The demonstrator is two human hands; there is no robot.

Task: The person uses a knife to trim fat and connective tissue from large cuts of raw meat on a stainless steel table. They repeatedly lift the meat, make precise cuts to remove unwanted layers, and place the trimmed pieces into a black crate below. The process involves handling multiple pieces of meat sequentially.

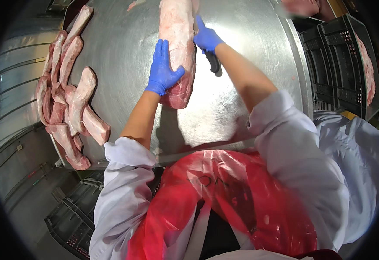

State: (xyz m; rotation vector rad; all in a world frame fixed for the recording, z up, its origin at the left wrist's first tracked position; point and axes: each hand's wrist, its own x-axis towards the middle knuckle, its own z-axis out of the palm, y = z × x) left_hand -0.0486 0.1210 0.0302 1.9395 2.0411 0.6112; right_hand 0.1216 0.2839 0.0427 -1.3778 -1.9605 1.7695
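Note:
A long, pale slab of raw meat [177,26] lies lengthwise on the steel table, its red cut end toward me. My left hand [163,71], in a blue glove, rests flat on the near part of the meat with fingers spread. Close along the meat's right side, my right hand [207,37], also gloved in blue, is wrapped round the black handle of a knife [214,65]. The handle's butt sticks out below my fist. The blade points away from me beside the meat and is hard to make out.
Several long strips of trimmed meat [70,93] are heaped along the table's left edge. Black plastic crates [334,65] stand at the right, one with meat [365,69] in it. Another black crate [72,225] sits low at the left. A white-clothed person [349,164] is close on my right.

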